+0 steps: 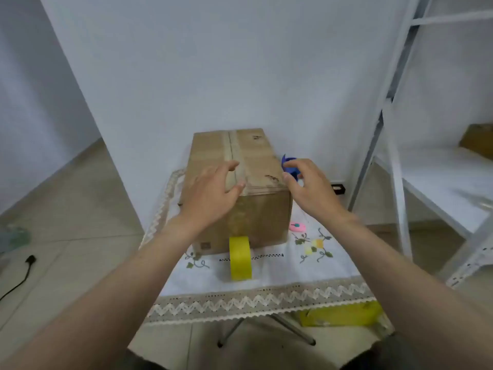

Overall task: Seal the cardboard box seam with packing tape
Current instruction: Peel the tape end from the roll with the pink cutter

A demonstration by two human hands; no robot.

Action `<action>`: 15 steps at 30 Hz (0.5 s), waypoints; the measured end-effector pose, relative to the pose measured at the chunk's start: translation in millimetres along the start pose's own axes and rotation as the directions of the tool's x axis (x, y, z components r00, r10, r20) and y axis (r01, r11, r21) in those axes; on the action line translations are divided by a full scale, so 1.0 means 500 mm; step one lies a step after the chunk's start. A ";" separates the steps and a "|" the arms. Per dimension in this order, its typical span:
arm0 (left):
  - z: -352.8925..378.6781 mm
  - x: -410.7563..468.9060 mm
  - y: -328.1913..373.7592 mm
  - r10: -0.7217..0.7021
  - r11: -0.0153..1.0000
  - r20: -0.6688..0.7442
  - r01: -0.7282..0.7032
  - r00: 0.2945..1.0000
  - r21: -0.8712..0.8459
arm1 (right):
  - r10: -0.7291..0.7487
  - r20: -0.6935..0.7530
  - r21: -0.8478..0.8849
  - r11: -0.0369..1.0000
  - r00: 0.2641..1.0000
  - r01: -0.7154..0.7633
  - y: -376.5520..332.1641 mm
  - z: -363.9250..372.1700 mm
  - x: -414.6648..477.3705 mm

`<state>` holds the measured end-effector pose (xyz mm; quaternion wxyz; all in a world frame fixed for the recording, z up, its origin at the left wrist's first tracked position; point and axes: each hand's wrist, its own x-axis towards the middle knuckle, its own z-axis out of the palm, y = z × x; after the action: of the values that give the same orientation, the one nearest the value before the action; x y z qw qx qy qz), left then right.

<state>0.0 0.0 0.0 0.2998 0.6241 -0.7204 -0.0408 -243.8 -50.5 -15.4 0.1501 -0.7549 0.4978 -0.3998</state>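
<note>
Box: a brown cardboard box (237,188) sits on the surface (266,279), under and between both hands, its long side running away from the person.
Seam: the seam (231,153) runs down the middle of the box top, with a paler strip along it; its near part passes just beyond the left fingertips.
Left hand: the left hand (213,190) is stretched forward, palm down, over the near left part of the box top; fingers spread and loosely extended, thumb out toward the seam, grasping nothing. Whether the palm presses on the cardboard cannot be told.
Right hand: the right hand (306,188) reaches past the near right corner of the box, fingers curled and parted, closing around nothing; its fingertips are at a blue object.
Blue object: a blue plastic piece (289,166) lies just beyond the right fingertips, beside the right edge of the box; contact cannot be told.
Tape: a yellow roll of tape (240,257) stands on edge against the near face of the box, below and nearer than both hands.
Pink item: a small pink thing (297,226) lies on the surface below the right wrist.
Surface: covered by a white embroidered cloth (314,247) with lace trim.
</note>
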 end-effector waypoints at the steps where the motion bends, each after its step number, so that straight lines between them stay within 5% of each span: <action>1: 0.009 0.004 -0.006 -0.007 1.000 0.009 0.007 1.000 -0.015 | 0.038 -0.005 0.041 0.998 0.999 -0.038 0.008 0.010 -0.002; 9: 0.054 0.006 -0.015 -0.057 0.989 -0.089 0.069 0.994 0.133 | 0.385 0.004 0.305 0.879 0.923 -0.368 0.118 0.093 -0.056; 15: 0.069 0.009 -0.014 -0.035 0.982 -0.118 0.056 0.992 0.180 | 0.462 0.064 0.261 0.848 0.884 -0.462 0.181 0.146 -0.079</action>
<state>-10.6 -16.4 -29.7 0.2810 0.6667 -0.6882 0.0543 -253.5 -70.0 -136.4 0.3424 -0.5853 0.6058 -0.4162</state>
